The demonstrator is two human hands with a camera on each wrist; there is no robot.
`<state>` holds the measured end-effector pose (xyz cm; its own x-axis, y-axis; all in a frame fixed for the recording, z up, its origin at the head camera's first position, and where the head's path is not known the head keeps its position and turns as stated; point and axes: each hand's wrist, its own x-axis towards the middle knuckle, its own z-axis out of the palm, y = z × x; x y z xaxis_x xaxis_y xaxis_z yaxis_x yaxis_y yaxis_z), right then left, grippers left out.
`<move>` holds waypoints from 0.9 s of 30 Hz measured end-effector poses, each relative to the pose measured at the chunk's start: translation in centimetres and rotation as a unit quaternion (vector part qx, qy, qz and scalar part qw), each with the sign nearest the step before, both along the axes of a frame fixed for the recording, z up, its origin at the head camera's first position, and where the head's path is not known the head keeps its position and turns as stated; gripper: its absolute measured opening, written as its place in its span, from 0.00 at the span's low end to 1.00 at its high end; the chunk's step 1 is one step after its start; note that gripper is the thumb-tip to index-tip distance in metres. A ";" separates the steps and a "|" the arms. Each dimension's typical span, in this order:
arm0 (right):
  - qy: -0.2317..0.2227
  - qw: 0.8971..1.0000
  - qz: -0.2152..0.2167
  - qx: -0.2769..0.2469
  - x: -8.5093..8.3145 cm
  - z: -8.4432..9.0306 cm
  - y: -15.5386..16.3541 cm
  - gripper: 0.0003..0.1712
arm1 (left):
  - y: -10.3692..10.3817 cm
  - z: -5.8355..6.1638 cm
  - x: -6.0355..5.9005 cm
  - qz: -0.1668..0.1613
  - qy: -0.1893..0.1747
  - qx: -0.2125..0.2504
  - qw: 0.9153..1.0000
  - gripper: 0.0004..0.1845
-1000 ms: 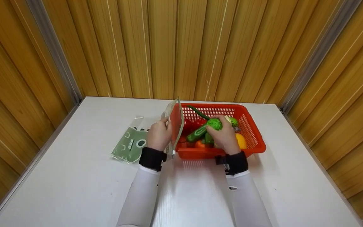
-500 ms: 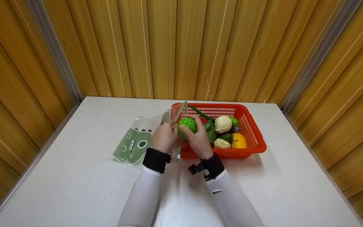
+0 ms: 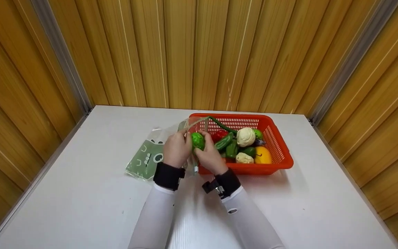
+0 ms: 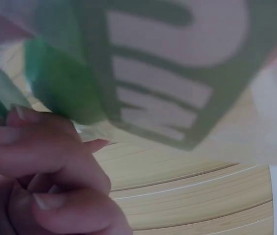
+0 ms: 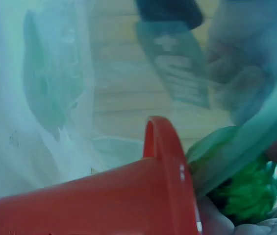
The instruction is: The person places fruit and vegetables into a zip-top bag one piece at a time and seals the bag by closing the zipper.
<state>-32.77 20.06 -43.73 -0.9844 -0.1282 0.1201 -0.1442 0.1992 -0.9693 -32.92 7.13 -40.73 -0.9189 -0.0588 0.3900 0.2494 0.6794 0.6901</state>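
- Our right hand [image 3: 210, 156] curls its fingers round a knobbly green vegetable [image 3: 198, 140], holding it at the mouth of a clear plastic bag [image 3: 189, 128], just in front of the basket's left end.
- Our left hand [image 3: 175, 149] pinches the near edge of that bag and holds it upright; in the left wrist view the fingers [image 4: 45, 156] fold round the film, its green print filling the frame.
- Just left of our hands, a second bag with a green printed panel [image 3: 144, 158] lies flat on the white table [image 3: 81, 207].
- Beyond the hands, the orange basket [image 3: 277, 145] holds two pale cauliflower heads [image 3: 245, 136], green peppers, something red and a yellow piece [image 3: 262, 155].
- Behind the table stands a wall of wooden slats [image 3: 199, 52].
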 end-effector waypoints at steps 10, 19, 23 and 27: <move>0.143 0.977 -0.023 0.158 0.1 -1.3 -0.3 0.37 | -0.4 0.2 0.4 0.012 0.021 -0.002 1.000 0.16; 0.176 0.973 0.035 0.143 0.3 -1.5 -0.9 0.24 | -0.8 0.3 0.3 0.042 0.045 0.003 0.998 0.15; 0.204 0.960 0.086 0.169 0.2 -1.7 -1.0 0.18 | -0.8 0.3 0.4 0.044 0.047 0.008 0.998 0.17; 0.225 0.953 0.098 0.179 0.3 -1.7 -1.0 0.18 | -1.1 0.4 0.3 0.046 0.059 0.014 0.997 0.15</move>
